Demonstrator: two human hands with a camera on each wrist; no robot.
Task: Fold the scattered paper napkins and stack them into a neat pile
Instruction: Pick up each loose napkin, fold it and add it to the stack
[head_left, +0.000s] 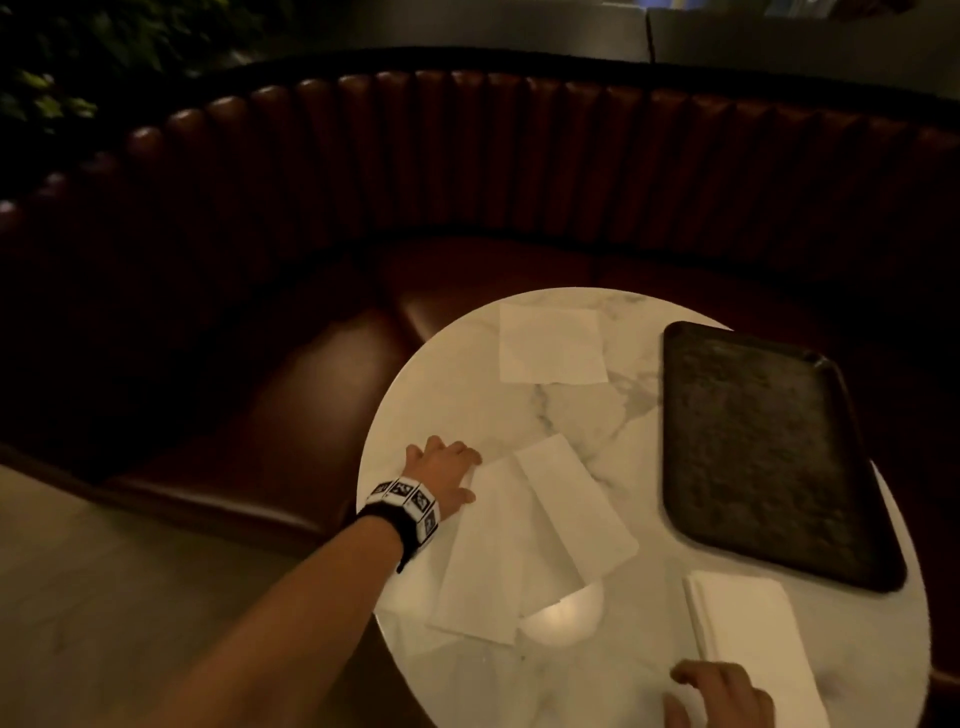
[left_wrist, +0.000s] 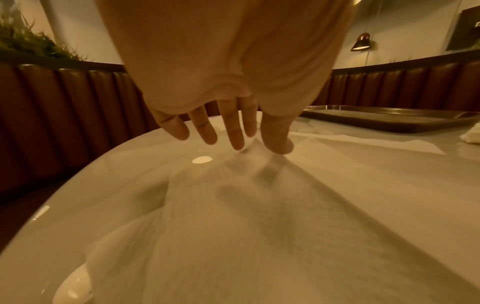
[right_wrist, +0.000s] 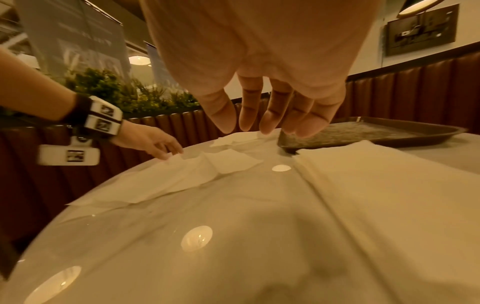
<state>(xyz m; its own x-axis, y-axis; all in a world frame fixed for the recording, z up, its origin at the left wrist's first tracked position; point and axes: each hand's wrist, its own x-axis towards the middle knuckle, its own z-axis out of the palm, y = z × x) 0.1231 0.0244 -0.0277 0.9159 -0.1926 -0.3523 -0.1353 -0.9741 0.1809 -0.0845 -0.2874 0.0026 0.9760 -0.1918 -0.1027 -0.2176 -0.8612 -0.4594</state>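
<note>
Pinching: my left hand (head_left: 441, 475) takes the far corner of the unfolded napkin (head_left: 485, 551) between thumb (left_wrist: 276, 136) and fingertips (left_wrist: 237, 134), the corner lifted slightly off the counter (head_left: 545, 415).
Left grip: narrow, closed on that napkin corner, at the left edge of the round marble top.
Right grip: my right hand (head_left: 722, 693) hovers above the near edge, fingers (right_wrist: 306, 121) loosely hanging, holding nothing.
Unfolded napkin: lies in the middle-left, with a folded napkin strip (head_left: 574, 506) resting across its right part.
Folded pile: the stack of folded napkins (head_left: 753, 639) sits at the near right, just beside my right hand.
Far napkin: a square napkin (head_left: 551, 344) lies flat at the far side, apart from the others.
Tray: a dark tray (head_left: 769, 447) stands on the right side, just beyond the pile.
Surroundings: a ribbed leather booth seat (head_left: 467, 156) curves around behind.
</note>
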